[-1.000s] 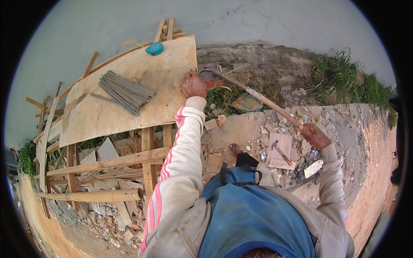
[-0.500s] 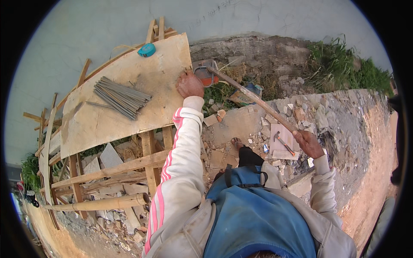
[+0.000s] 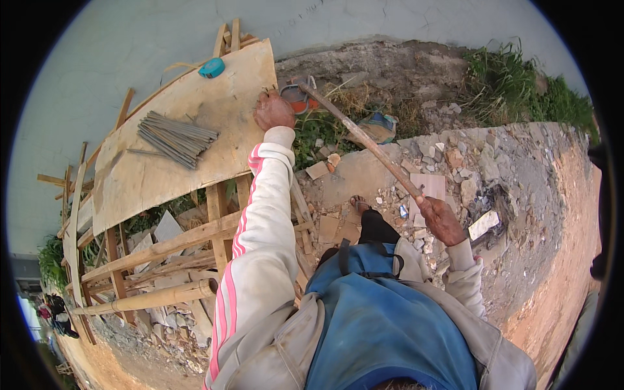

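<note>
My right hand [image 3: 442, 220] is wrapped round the near end of a long, rusty brown bar [image 3: 369, 142]. The bar slants up and left, its far end close to the right edge of a plywood board [image 3: 235, 97]. At that edge my left hand [image 3: 273, 110] is closed, resting by some small upright pins. What its fingers hold is hidden from me. Left of it on the board lies a bundle of thin grey steel rods [image 3: 175, 138], with one rod apart. A turquoise tape measure [image 3: 212, 67] sits at the board's far edge.
Wooden posts and rails [image 3: 162, 250] hold up the board, with a bamboo pole [image 3: 149, 298] along the near side. An orange-and-grey container [image 3: 298, 99] stands beyond the board's right edge. Rubble and a pinkish tile [image 3: 429, 184] cover the ground. A grey wall [image 3: 364, 18] runs behind.
My right hand has moved left and slightly nearer, swinging the bar with it. The hammer on the tile is now out of sight. My left hand stays at the board's edge.
</note>
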`<action>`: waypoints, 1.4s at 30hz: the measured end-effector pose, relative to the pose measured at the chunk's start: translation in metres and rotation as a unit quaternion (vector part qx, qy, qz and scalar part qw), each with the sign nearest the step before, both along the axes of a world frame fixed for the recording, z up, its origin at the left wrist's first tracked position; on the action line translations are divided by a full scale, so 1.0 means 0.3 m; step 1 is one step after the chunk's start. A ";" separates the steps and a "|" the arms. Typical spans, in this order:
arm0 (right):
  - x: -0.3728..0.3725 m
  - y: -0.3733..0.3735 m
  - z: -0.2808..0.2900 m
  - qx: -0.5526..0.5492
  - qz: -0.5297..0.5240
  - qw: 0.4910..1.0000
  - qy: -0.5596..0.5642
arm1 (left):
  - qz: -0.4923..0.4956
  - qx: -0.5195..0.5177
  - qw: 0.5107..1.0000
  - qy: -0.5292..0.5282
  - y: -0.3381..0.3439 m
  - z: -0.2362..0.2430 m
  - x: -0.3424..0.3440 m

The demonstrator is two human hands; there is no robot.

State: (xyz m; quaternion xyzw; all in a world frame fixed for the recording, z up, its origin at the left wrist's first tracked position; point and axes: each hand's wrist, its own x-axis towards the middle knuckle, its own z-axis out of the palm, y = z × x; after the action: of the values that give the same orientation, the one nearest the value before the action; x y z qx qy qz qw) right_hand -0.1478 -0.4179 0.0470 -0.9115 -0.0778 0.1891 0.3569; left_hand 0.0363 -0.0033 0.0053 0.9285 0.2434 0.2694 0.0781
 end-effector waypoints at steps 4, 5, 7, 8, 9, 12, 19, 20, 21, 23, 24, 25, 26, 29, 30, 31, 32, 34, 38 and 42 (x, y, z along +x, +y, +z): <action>-0.052 0.036 0.011 -0.033 -0.022 0.996 -0.075 | -0.009 -0.017 1.000 0.008 0.000 0.004 -0.009; -0.030 0.016 0.031 -0.030 -0.003 0.997 -0.075 | -0.013 -0.019 1.000 0.008 0.001 0.006 -0.014; 0.021 -0.025 0.069 -0.036 0.026 0.997 -0.067 | -0.009 -0.016 1.000 -0.010 0.001 0.010 -0.021; 0.044 -0.043 0.083 -0.024 0.051 0.997 -0.062 | -0.007 -0.024 1.000 -0.003 0.002 0.009 -0.031; 0.068 -0.044 0.085 -0.071 0.032 0.997 -0.028 | -0.006 -0.024 1.000 -0.008 0.002 0.010 -0.032; 0.107 -0.070 0.104 0.030 -0.001 0.999 0.041 | 0.009 -0.035 0.999 -0.011 0.005 0.014 -0.019; 0.164 -0.046 0.099 0.289 -0.031 0.951 0.107 | 0.003 -0.116 0.991 0.070 0.028 0.061 0.009; 0.180 -0.028 0.090 0.310 -0.027 0.945 0.099 | -0.008 -0.137 0.988 0.076 0.032 0.074 0.006; 0.200 -0.013 0.083 0.339 -0.029 0.934 0.110 | -0.031 -0.238 0.969 0.062 0.035 0.088 0.004; 0.240 0.017 0.067 0.361 -0.040 0.928 0.090 | -0.077 -0.430 0.899 0.026 0.044 0.117 -0.002; 0.268 0.027 0.060 0.371 -0.037 0.924 0.081 | -0.108 -0.454 0.884 0.015 0.049 0.133 -0.005; 0.302 0.031 0.056 0.388 -0.034 0.917 0.087 | -0.141 -0.478 0.867 0.003 0.055 0.149 -0.011; 0.336 0.029 0.055 0.389 -0.031 0.917 0.085 | -0.169 -0.500 0.850 -0.005 0.057 0.165 -0.015; 0.457 0.016 0.047 0.386 -0.011 0.920 0.065 | -0.227 -0.425 0.876 -0.011 0.056 0.229 -0.020; 0.500 0.009 0.044 0.383 0.002 0.922 0.054 | -0.231 -0.392 0.890 -0.016 0.057 0.258 -0.019; 0.540 0.004 0.039 0.380 0.011 0.924 0.046 | -0.234 -0.357 0.904 -0.017 0.061 0.290 -0.020; 0.577 0.001 0.033 0.379 0.017 0.924 0.047 | -0.231 -0.327 0.916 -0.012 0.060 0.321 -0.020; 0.646 -0.003 0.024 0.377 0.024 0.924 0.059 | -0.211 -0.266 0.941 -0.007 0.056 0.374 -0.022; 0.752 0.006 0.000 0.368 0.036 0.925 0.085 | -0.165 -0.145 0.972 0.088 0.022 0.395 -0.052; 0.841 0.021 -0.028 0.373 0.053 0.921 0.097 | -0.209 -0.080 0.967 0.123 -0.010 0.319 -0.121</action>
State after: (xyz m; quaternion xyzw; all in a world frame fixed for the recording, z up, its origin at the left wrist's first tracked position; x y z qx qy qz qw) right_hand 0.1044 -0.4116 0.0387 -0.6842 -0.1555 0.2526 0.6663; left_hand 0.0000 -0.0064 0.1011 0.9755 0.0723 0.1109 0.1758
